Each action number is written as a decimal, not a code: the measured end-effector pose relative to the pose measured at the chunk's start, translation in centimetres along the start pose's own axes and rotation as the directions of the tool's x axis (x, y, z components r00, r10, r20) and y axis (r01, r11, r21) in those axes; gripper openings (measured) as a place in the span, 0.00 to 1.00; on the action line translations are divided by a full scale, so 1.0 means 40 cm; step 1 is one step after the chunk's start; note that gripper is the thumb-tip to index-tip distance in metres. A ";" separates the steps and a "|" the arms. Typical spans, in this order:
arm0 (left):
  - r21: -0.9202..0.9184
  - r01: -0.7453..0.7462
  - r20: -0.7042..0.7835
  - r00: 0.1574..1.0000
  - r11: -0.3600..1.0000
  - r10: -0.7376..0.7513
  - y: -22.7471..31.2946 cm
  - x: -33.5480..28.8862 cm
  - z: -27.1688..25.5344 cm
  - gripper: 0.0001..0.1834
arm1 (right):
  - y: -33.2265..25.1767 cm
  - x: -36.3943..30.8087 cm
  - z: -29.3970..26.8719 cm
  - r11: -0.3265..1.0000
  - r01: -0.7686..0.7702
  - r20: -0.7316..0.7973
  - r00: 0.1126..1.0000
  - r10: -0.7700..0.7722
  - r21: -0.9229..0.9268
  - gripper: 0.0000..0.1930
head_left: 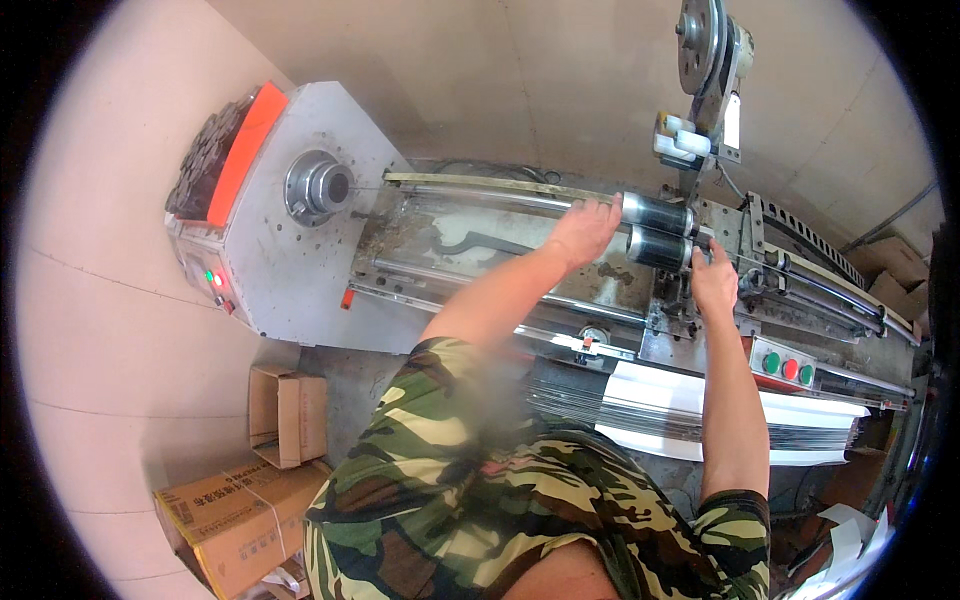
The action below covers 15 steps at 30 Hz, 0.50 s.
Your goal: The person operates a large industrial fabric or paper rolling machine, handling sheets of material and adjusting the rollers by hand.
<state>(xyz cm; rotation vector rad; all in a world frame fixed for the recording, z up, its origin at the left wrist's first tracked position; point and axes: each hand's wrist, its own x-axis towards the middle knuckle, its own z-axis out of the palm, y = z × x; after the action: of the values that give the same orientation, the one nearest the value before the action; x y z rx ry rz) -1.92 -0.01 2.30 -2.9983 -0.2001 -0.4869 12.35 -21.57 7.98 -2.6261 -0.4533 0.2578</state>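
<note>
Two dark cylindrical rollers with silver ends lie side by side on the machine: the upper roller (pixel 660 215) and the lower roller (pixel 655 247). My left hand (pixel 588 230) is closed at the left end of the upper roller, its fingertips against or just beside the silver end. What it grips is hidden by the fingers. My right hand (pixel 714 283) is at the right end of the rollers, fingers bent and pinched near a small metal block (pixel 704 238). I cannot make out what lies between those fingers.
A grey machine housing (pixel 310 240) with a round chuck (pixel 320 188) stands left. Rails (pixel 480 197) run across the bed, where a hook-shaped tool (pixel 475 242) lies. Thin rods (pixel 650 425) rest on white sheeting in front. A button box (pixel 785 365) sits right; cartons (pixel 235 525) stand lower left.
</note>
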 end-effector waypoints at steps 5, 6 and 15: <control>0.032 -0.010 -0.015 1.000 0.999 0.010 0.001 0.000 0.012 0.35 | 0.002 0.001 0.003 1.000 -0.002 -0.010 1.000 0.002 -0.001 0.28; 0.033 -0.008 -0.018 1.000 0.999 0.008 0.001 0.000 0.014 0.35 | 0.001 0.000 0.003 1.000 -0.004 -0.012 1.000 0.004 -0.007 0.28; 0.006 -0.018 -0.005 1.000 1.000 0.018 0.003 0.008 0.027 0.33 | 0.000 -0.009 0.001 1.000 0.009 -0.030 1.000 -0.009 0.010 0.27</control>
<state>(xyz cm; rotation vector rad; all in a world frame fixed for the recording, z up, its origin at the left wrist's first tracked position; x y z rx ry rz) -1.26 0.05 1.38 -2.9900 -0.1732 -0.4911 11.98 -21.69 7.99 -2.6140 -0.4520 0.2170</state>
